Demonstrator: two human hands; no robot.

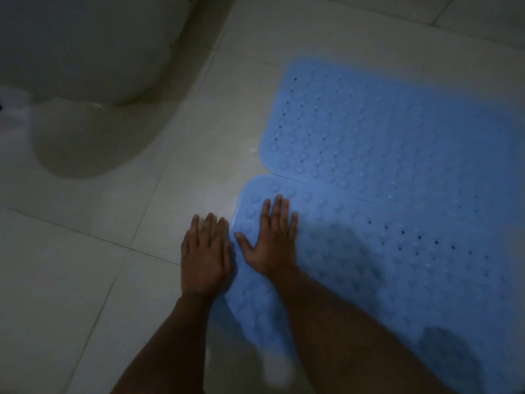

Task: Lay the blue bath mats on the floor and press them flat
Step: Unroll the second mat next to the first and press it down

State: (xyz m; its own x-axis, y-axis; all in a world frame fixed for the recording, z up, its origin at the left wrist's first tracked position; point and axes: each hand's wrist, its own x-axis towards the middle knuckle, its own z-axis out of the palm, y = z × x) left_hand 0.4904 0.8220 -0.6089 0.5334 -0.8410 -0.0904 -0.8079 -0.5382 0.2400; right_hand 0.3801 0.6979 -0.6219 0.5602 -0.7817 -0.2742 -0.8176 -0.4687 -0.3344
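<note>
Two blue bath mats with bumps and small holes lie on the pale tiled floor. The far mat (397, 129) spreads toward the upper right. The near mat (397, 265) lies in front of it, and their edges meet along a seam. My right hand (270, 237) presses flat on the near mat's left corner with its fingers straight and spread. My left hand (206, 254) lies flat on the tiles just off the mat's left edge, its thumb side touching that edge.
A white toilet base (93, 89) stands at the upper left, close to the mats. Pale floor tiles (71, 280) with dark grout lines fill the left and the far side. The room is dim.
</note>
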